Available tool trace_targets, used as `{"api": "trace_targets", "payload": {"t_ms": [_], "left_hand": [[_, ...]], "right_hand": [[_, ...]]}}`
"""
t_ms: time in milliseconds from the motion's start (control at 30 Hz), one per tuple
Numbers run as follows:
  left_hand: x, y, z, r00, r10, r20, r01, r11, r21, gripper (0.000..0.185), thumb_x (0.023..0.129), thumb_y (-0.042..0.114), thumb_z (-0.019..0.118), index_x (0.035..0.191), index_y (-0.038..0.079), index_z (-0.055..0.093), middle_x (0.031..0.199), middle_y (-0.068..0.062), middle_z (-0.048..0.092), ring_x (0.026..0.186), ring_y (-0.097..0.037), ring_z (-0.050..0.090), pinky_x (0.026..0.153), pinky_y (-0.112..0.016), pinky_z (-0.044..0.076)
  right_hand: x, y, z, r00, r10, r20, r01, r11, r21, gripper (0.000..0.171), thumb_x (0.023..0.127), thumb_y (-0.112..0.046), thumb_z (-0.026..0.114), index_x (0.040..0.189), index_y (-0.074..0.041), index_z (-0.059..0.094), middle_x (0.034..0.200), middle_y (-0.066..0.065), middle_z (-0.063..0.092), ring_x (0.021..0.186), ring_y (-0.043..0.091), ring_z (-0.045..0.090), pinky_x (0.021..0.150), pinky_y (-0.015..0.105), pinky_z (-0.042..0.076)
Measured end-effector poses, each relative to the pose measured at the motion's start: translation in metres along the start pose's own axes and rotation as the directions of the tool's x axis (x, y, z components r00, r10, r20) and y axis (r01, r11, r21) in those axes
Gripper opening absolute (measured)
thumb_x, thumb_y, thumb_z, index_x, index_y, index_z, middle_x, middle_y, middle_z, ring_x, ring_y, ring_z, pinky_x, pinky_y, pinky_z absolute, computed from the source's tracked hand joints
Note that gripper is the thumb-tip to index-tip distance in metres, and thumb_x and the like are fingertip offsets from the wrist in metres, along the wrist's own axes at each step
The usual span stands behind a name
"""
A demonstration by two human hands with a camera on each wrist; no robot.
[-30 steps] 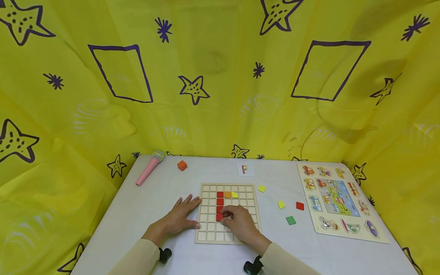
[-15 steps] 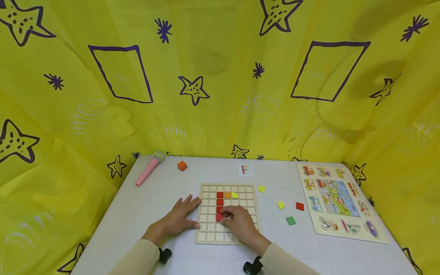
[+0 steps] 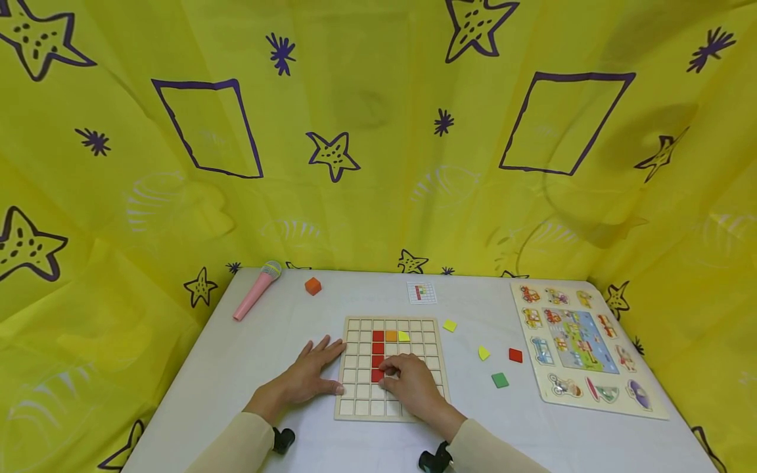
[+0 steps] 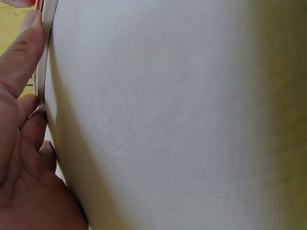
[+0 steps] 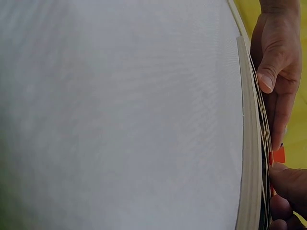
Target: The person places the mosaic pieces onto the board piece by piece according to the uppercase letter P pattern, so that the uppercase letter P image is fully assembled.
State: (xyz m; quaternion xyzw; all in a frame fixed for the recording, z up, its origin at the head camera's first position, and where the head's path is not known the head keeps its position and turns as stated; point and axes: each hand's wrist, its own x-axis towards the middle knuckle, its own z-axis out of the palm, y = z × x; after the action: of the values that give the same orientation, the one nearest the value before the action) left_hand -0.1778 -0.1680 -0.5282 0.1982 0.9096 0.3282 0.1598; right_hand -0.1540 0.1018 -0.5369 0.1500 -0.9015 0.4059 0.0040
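A wooden grid board (image 3: 355,412) lies on the table with a column of red tiles in it, an orange tile (image 3: 391,336) and a yellow tile (image 3: 405,336) beside the top one. Thumb and index finger of my right hand (image 3: 414,386) pinch the lowest red tile (image 3: 376,376) at its cell; the fingertips partly cover it. My left hand (image 3: 304,376) lies spread at the board's left side, fingers and thumb touching the frame. The left wrist view shows the left hand (image 4: 24,143) along the board's edge.
To the right lie a green tile (image 3: 500,380), a red tile (image 3: 516,355), two yellow pieces and a picture puzzle board (image 3: 535,381). Behind the grid are a small pattern card (image 3: 422,293), an orange cube (image 3: 313,286) and a pink microphone (image 3: 254,295). A yellow curtain surrounds the table.
Nearly nothing differs. Both hands keep their places at the board, and the whole head view has shifted very slightly.
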Motion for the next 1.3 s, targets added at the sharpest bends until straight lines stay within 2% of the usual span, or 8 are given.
{"api": "trace_targets", "payload": {"t_ms": [267,467,567,767,900,1100,1300], "left_hand": [[0.001,0.000,0.000,1.000,0.000,-0.002,0.000,1.000,0.005,0.093,0.086,0.038,0.086,0.162,0.009,0.042,0.171,-0.011,0.035,0.164,-0.039,0.013,0.132,-0.063,-0.001],[0.001,-0.002,0.000,1.000,0.012,-0.002,-0.012,1.000,0.008,0.093,0.086,0.039,0.086,0.162,0.009,0.041,0.171,-0.011,0.035,0.164,-0.040,0.013,0.132,-0.064,-0.001],[0.001,-0.002,0.000,1.000,0.015,0.000,-0.015,1.000,0.009,0.094,0.086,0.039,0.086,0.162,0.009,0.041,0.171,-0.012,0.035,0.164,-0.040,0.013,0.132,-0.064,0.000],[-0.001,0.000,-0.001,1.000,0.012,0.006,-0.012,1.000,0.004,0.094,0.086,0.040,0.085,0.163,0.009,0.041,0.172,-0.011,0.035,0.164,-0.039,0.013,0.132,-0.063,-0.001],[-0.001,0.001,-0.001,1.000,0.009,0.007,-0.009,1.000,0.001,0.093,0.086,0.039,0.086,0.162,0.009,0.041,0.172,-0.012,0.035,0.164,-0.040,0.013,0.132,-0.063,-0.001],[0.000,0.000,0.000,1.000,0.014,0.006,-0.014,1.000,-0.002,0.093,0.086,0.038,0.086,0.162,0.008,0.041,0.171,-0.012,0.035,0.164,-0.040,0.013,0.132,-0.063,-0.001],[0.000,-0.001,0.000,1.000,0.020,0.004,-0.021,1.000,0.014,0.093,0.087,0.039,0.085,0.162,0.008,0.040,0.172,-0.012,0.034,0.164,-0.040,0.013,0.132,-0.063,0.000]], "right_hand": [[0.000,0.000,0.000,1.000,0.006,0.002,-0.006,1.000,-0.008,0.016,0.086,-0.010,0.085,0.101,-0.013,0.079,0.088,-0.011,0.070,0.079,0.006,0.049,0.072,0.024,0.045],[0.000,0.000,0.000,1.000,0.008,0.001,-0.008,1.000,0.006,0.016,0.086,-0.009,0.085,0.101,-0.012,0.079,0.088,-0.010,0.069,0.080,0.007,0.050,0.069,0.023,0.045],[0.001,0.000,0.001,0.999,0.040,0.004,-0.040,0.999,0.019,0.018,0.087,-0.010,0.084,0.104,-0.012,0.078,0.090,-0.009,0.068,0.081,0.008,0.051,0.070,0.022,0.045],[0.000,-0.001,-0.002,0.996,0.085,0.001,-0.085,0.988,0.126,0.023,0.088,-0.012,0.084,0.109,-0.010,0.076,0.098,-0.004,0.067,0.086,0.011,0.054,0.074,0.022,0.049],[0.002,-0.002,-0.007,0.993,0.115,0.005,-0.113,0.967,0.228,0.025,0.088,-0.011,0.084,0.111,-0.007,0.075,0.101,0.002,0.067,0.086,0.013,0.055,0.073,0.021,0.049],[0.012,0.002,-0.026,0.986,0.165,-0.018,-0.149,0.929,0.340,0.029,0.090,-0.007,0.081,0.117,-0.004,0.074,0.110,0.011,0.070,0.088,0.016,0.057,0.069,0.019,0.050],[0.023,0.017,-0.055,0.974,0.207,-0.088,-0.172,0.938,0.302,0.032,0.093,-0.007,0.079,0.124,-0.007,0.074,0.118,0.012,0.071,0.095,0.018,0.060,0.072,0.020,0.052]]}}
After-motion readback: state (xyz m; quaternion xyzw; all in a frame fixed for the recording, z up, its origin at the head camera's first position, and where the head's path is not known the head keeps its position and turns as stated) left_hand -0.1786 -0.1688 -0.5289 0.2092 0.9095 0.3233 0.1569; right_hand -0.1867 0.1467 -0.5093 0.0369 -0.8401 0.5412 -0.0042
